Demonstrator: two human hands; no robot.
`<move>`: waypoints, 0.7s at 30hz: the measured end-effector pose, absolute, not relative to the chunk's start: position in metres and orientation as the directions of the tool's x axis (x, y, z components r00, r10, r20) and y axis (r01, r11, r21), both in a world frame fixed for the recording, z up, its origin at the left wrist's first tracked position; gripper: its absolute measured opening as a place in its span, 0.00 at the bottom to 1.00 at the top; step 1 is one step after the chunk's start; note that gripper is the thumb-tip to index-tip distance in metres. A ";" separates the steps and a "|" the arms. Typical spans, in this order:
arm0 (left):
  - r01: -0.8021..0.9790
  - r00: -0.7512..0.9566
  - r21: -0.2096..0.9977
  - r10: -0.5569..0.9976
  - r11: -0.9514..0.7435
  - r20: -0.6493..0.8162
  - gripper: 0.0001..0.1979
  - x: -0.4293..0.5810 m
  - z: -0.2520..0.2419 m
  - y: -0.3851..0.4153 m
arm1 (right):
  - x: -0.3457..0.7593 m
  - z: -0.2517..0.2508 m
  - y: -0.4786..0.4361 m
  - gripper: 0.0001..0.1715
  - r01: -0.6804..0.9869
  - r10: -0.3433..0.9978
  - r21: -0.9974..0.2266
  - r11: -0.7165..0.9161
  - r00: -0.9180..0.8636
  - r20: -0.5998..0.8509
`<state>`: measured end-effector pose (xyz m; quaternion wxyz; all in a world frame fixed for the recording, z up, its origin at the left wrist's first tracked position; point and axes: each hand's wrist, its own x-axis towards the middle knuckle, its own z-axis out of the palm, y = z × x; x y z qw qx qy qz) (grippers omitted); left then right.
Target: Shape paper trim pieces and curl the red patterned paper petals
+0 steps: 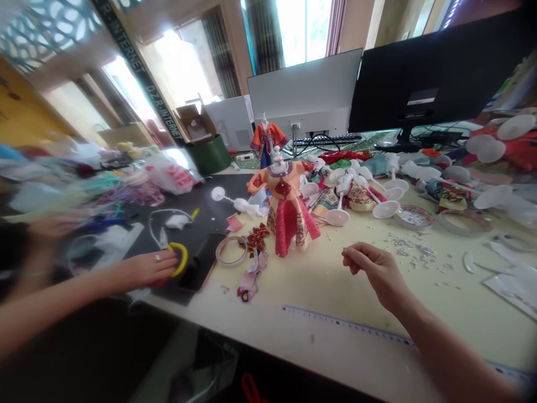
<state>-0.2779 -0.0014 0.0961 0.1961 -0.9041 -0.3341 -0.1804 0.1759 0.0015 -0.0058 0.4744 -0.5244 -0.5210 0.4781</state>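
Note:
My left hand (153,268), with a ring on one finger, is closed over the handles of a pair of scissors (181,258), low over the dark mat. One yellow handle loop shows past the fingertips, and a bit of red shows beneath the hand. Over the pale tabletop my right hand (373,268) is pinched, thumb against fingers; whatever is in the pinch is too small to name. Between the hands a doll-sized dress form (285,190) stands upright in a peach top and a red and patterned skirt. Patterned fabric strips (254,268) and a tape roll (231,250) lie left of it.
Small shiny pieces (413,252) are scattered at the right. White doll stands (348,184) and clothes crowd behind, before two monitors (423,78). A ruler (344,323) lies along the front edge. Another person's blurred hand (50,226) is at the far left.

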 end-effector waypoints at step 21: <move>0.563 0.824 -0.474 0.415 -0.677 0.386 0.11 -0.323 0.050 0.021 | 0.169 0.001 -0.001 0.17 0.063 0.996 -0.997 -0.051 -0.076 -0.055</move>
